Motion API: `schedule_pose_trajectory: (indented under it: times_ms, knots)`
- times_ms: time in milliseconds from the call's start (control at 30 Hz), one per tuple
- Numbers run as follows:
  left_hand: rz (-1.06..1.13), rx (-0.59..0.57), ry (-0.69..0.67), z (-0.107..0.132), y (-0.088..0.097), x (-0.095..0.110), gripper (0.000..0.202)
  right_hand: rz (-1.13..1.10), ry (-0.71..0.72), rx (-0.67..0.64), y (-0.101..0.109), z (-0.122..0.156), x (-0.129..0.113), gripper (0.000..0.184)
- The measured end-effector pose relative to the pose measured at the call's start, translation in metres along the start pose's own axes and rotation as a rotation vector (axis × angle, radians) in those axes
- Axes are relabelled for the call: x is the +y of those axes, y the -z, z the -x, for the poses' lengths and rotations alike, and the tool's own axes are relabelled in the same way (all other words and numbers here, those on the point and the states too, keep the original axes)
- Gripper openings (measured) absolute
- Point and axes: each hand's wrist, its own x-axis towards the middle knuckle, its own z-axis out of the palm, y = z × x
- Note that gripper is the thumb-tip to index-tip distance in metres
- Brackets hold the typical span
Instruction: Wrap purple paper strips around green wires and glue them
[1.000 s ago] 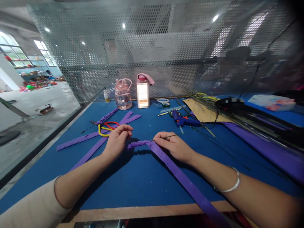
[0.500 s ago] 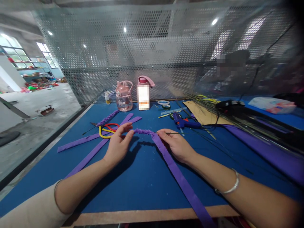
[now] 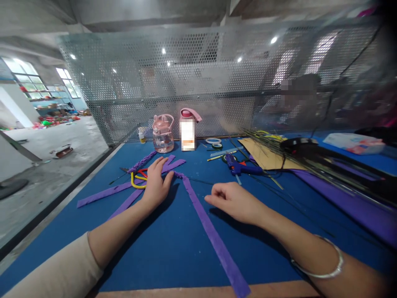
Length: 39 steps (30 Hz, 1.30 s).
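My left hand point(image 3: 156, 180) is low over the blue table, its thumb and fingers closed around the gathered end of a purple fabric strip point(image 3: 206, 225). The part inside the hand is hidden. From there the flat length runs toward the table's front edge. A thin dark wire point(image 3: 201, 181) sticks out of the gathered part to the right. My right hand point(image 3: 231, 200) hovers right of the strip, apart from it, fingers curled with nothing visible in them. Scissors with red and yellow handles point(image 3: 136, 182) lie partly under my left hand, among other purple strips point(image 3: 102, 194).
A pink-lidded clear bottle point(image 3: 163, 140) and a pink-topped bottle point(image 3: 187, 134) stand at the back. A blue glue gun point(image 3: 242, 165), tape rolls point(image 3: 214, 141), a braided purple piece point(image 3: 141, 162) and thin stems point(image 3: 269, 140) lie around. A perforated metal screen point(image 3: 192, 82) rises behind.
My right hand has let go of the wire and come down toward me, curling its fingers. The gathered strip has shifted left and lower with my left hand, and less of its gathers shows.
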Motion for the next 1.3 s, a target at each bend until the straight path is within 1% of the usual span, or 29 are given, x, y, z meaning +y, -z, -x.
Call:
schedule_pose_trajectory:
  times_ms: [33,67,100,133,200,267,333,400,467,533,633,700,800,900,967,1033,1100,1167,1233,1300]
  knots:
    - [-0.007,0.001,-0.014,0.004,0.000,0.005,0.032,-0.056,0.016,0.042,0.001,0.000,0.000,0.034]
    - [0.004,-0.026,-0.004,0.010,0.000,0.012,0.025,-0.159,0.012,0.043,0.002,-0.001,0.000,0.032]
    - [0.015,-0.063,0.011,0.018,0.000,0.019,0.022,-0.297,-0.002,0.014,0.001,-0.001,-0.001,0.030]
    - [0.042,-0.116,0.042,0.026,-0.001,0.028,0.023,-0.452,-0.019,-0.037,0.000,-0.001,-0.002,0.031]
    - [0.200,-0.285,0.193,0.043,-0.002,0.046,0.027,-0.738,-0.038,-0.160,-0.006,0.000,-0.005,0.034]
    - [0.310,-0.390,0.281,0.057,-0.002,0.062,0.029,-0.911,-0.020,-0.262,-0.013,0.002,-0.008,0.035]
    - [0.397,-0.448,0.318,0.064,-0.002,0.073,0.030,-0.976,-0.012,-0.330,-0.020,0.004,-0.011,0.034]
    - [0.437,-0.452,0.336,0.066,-0.001,0.078,0.030,-0.997,-0.009,-0.344,-0.025,0.005,-0.013,0.033]
    - [0.439,-0.432,0.348,0.065,-0.001,0.078,0.030,-0.999,-0.006,-0.309,-0.027,0.006,-0.015,0.032]
    - [0.444,-0.438,0.360,0.065,-0.002,0.077,0.031,-0.981,-0.014,-0.255,-0.028,0.008,-0.017,0.031]
    - [0.430,-0.455,0.357,0.066,-0.003,0.073,0.032,-0.916,-0.034,-0.187,-0.029,0.009,-0.020,0.030]
    - [0.345,-0.422,0.330,0.067,-0.003,0.070,0.032,-0.822,-0.009,-0.120,-0.028,0.010,-0.021,0.024]
    - [0.151,-0.373,0.197,0.066,-0.001,0.066,0.030,-0.557,0.081,-0.023,-0.026,0.010,-0.019,0.015]
    - [0.011,-0.370,0.045,0.065,0.001,0.063,0.026,-0.323,0.163,0.012,-0.026,0.011,-0.018,0.016]
    - [-0.023,-0.378,0.006,0.065,0.001,0.063,0.024,-0.217,0.212,0.041,-0.026,0.012,-0.018,0.015]
    - [-0.035,-0.390,-0.001,0.064,0.000,0.061,0.026,-0.124,0.256,0.073,-0.023,0.011,-0.017,0.015]
    - [-0.049,-0.411,-0.007,0.058,-0.001,0.057,0.029,-0.019,0.267,0.114,-0.013,0.005,-0.013,0.016]
    - [-0.082,-0.430,-0.035,0.045,-0.002,0.047,0.031,0.141,0.229,0.156,0.007,-0.006,-0.002,0.017]
    - [-0.157,-0.434,-0.096,0.027,-0.005,0.032,0.029,0.347,0.129,0.160,0.033,-0.020,0.017,0.017]
    - [-0.274,-0.388,-0.216,0.010,-0.008,0.015,0.025,0.580,-0.010,0.162,0.060,-0.034,0.041,0.020]
